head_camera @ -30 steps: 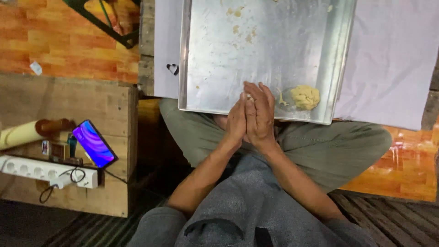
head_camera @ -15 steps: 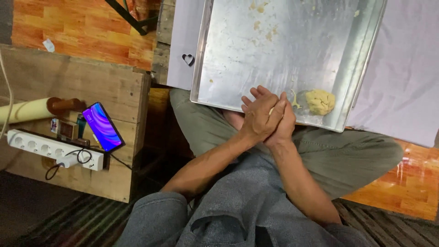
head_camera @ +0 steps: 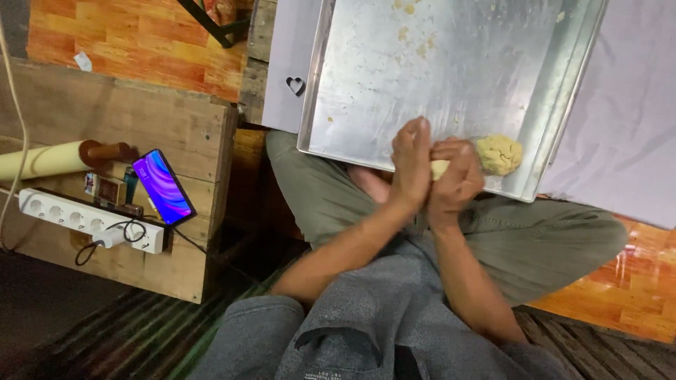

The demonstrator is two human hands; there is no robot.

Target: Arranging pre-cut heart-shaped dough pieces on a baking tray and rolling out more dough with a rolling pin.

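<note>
My left hand and my right hand are pressed together over the near edge of a metal baking tray, with a small piece of pale dough showing between the palms. A bigger lump of yellow dough lies on the tray just right of my right hand. Dough crumbs dot the far part of the tray. The tray rests on my crossed legs in green trousers.
A heart-shaped cutter lies on a white sheet left of the tray. On a wooden crate at the left are a rolling pin, a lit phone and a white power strip.
My hands have gone from flat palm-to-palm to a rolling grip around the small dough piece, and shifted right towards the dough lump. The view has drifted left and down.
</note>
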